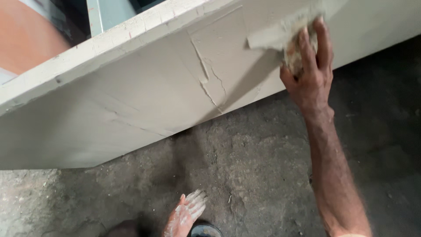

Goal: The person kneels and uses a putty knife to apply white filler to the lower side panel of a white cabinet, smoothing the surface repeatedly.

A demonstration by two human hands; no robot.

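My right hand (pixel 312 72) reaches up to a large pale board (pixel 109 114) that leans across the view. It is shut on the handle of a wide scraper (pixel 272 36), whose blade is smeared with grey putty and lies flat against the board's face. Ridges and edges of fresh putty (pixel 206 77) run down the board just left of the blade. The board's top edge (pixel 101 41) is chipped and whitish. My left hand is out of sight.
Rough dark concrete floor (pixel 263 175) lies below the board. My foot (pixel 186 215), dusted white and in a sandal, stands at the bottom middle. An orange surface (pixel 26 35) and a grey-green frame (pixel 107 13) show behind the board at top left.
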